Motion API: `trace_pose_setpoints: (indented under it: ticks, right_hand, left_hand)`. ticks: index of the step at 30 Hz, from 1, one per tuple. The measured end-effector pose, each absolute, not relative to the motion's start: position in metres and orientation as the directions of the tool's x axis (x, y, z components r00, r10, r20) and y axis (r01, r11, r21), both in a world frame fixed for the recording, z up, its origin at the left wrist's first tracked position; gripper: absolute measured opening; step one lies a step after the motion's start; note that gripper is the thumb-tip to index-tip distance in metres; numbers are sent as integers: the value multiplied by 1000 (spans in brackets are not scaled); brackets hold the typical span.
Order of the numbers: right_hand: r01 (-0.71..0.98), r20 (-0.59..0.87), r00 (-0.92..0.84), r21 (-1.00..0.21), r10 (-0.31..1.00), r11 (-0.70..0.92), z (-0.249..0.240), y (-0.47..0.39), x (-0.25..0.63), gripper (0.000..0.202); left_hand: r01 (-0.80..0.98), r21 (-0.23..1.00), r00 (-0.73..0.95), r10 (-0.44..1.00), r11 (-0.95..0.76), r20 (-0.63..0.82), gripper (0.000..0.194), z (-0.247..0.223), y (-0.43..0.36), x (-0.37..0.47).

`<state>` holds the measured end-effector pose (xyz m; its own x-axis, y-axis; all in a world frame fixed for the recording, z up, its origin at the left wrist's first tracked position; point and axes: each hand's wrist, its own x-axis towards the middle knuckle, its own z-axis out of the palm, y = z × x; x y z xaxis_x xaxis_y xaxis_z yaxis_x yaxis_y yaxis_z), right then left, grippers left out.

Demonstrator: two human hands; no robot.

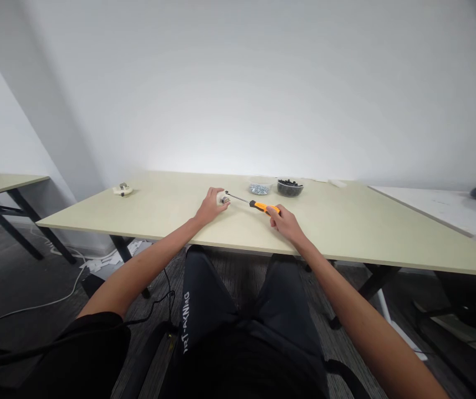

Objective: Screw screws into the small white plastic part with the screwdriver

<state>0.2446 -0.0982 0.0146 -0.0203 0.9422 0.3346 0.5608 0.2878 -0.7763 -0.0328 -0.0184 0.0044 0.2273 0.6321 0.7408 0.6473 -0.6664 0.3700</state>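
Observation:
My left hand (210, 207) is closed around a small whitish part (222, 198) with metal bits on it, just above the table or resting on it; I cannot tell which. Fingers cover much of that part. My right hand (284, 221) grips the orange and black handle of a screwdriver (258, 206). The shaft points left toward the whitish part. At its tip sits a small dark piece (226, 193), close to my left fingertips; whether it touches the part is too small to tell.
Behind the screwdriver stand a clear tub of small silver metal pieces (260, 189) and a clear bowl of black pieces (290, 188). A cream part with metal (122, 190) lies at the far left of the pale table (171, 188). A white table (424, 208) adjoins on the right.

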Motion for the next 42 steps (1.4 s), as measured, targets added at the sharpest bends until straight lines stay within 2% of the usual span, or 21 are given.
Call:
trace_pose_setpoints:
  ticks: [3, 9, 14, 18, 23, 28, 31, 37, 40, 42]
  right_hand:
    - [555, 317, -9, -787, 948, 269, 15, -98, 244, 46]
    - [489, 353, -6, -815, 936, 311, 12, -94, 243, 42]
    - [514, 368, 53, -807, 928, 290, 11, -92, 246, 35]
    - [530, 332, 51, -808, 942, 256, 10, -91, 247, 44]
    - [446, 385, 0, -826, 923, 344, 5, -87, 247, 43]
    - [511, 355, 12, -806, 935, 299, 6, -89, 248, 39]
    - [536, 329, 19, -801, 944, 268, 8, -91, 248, 46]
    - [477, 411, 23, -805, 911, 352, 10, -92, 245, 42]
    - [534, 400, 70, -789, 914, 304, 12, -93, 246, 36]
    - [565, 370, 90, -784, 925, 258, 13, -93, 246, 40]
  left_hand:
    - [647, 374, 226, 635, -665, 738, 44, 5, -19, -32]
    - [659, 380, 228, 654, -649, 722, 43, 6, -21, -31]
    - [656, 378, 235, 652, -654, 721, 44, 5, -19, -32]
    - [653, 378, 220, 642, -656, 734, 44, 4, -17, -32]
    - [651, 363, 236, 632, -667, 738, 44, 3, -17, -32]
    - [645, 365, 227, 625, -671, 747, 45, 4, -18, -33]
    - [643, 366, 230, 626, -672, 745, 44, 4, -18, -33]
    - [641, 360, 235, 621, -677, 748, 43, 5, -19, -32]
    - [635, 358, 243, 616, -685, 749, 43, 5, -19, -32]
    - [633, 355, 248, 615, -688, 749, 43, 5, -19, -32]
